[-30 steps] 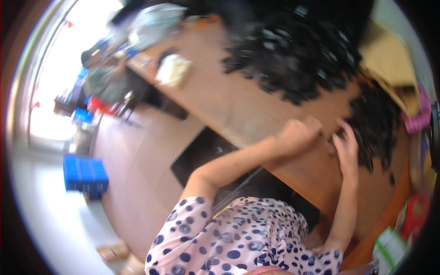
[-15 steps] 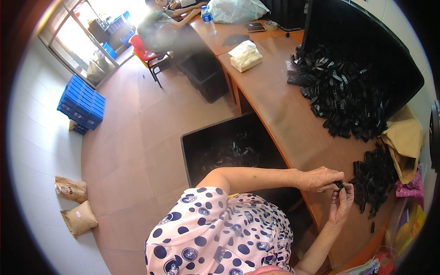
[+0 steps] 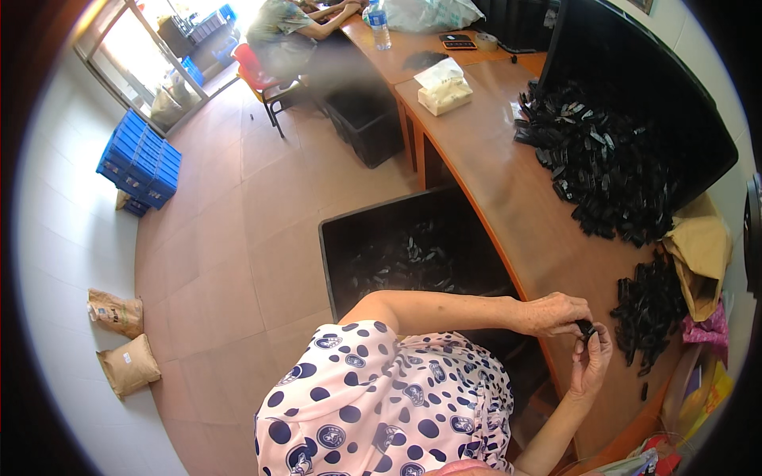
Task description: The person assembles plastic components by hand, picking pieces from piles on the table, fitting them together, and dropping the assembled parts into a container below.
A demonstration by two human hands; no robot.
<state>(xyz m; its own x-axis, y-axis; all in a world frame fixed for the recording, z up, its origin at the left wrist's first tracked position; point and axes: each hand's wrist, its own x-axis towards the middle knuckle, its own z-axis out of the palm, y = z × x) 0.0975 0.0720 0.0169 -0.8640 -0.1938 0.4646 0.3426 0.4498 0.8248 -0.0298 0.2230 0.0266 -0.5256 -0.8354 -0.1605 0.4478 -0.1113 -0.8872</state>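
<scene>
Pinching together over the near end of the wooden table [image 3: 508, 198], the left hand [image 3: 556, 313] and the right hand [image 3: 591, 365] share one small black part [image 3: 586, 327]. Most of that part is hidden between the fingertips, so its shape cannot be made out; only a dark, matte sliver shows. The grip of the left hand is narrow, thumb and fingers closed on the part from above. The right hand comes up from below with its palm turned towards the camera, its fingertips meeting the same part; whether they truly clamp it or only touch it cannot be told.

Just to the right of the grip lies a small heap of black pieces [image 3: 651, 309], glossy in places and too jumbled to tell one from another. Farther beyond the grip, a much larger pile [image 3: 595, 166] of the same dark pieces spreads over the smooth orange-brown tabletop, against a big black panel [image 3: 635, 71] whose upper part is cut off by the rim. A crumpled tan paper bag [image 3: 702, 254] sits right of the grip, past the small heap.

Left of the grip and below table level, a black rectangular bin [image 3: 341, 246] holds more dark pieces; the left forearm and the polka-dot sleeve cover its near corner. Far beyond the grip, a tissue box [image 3: 443, 86] rests on the table, and another person [image 3: 294, 24] sits at the far end, partly washed out by window glare.
</scene>
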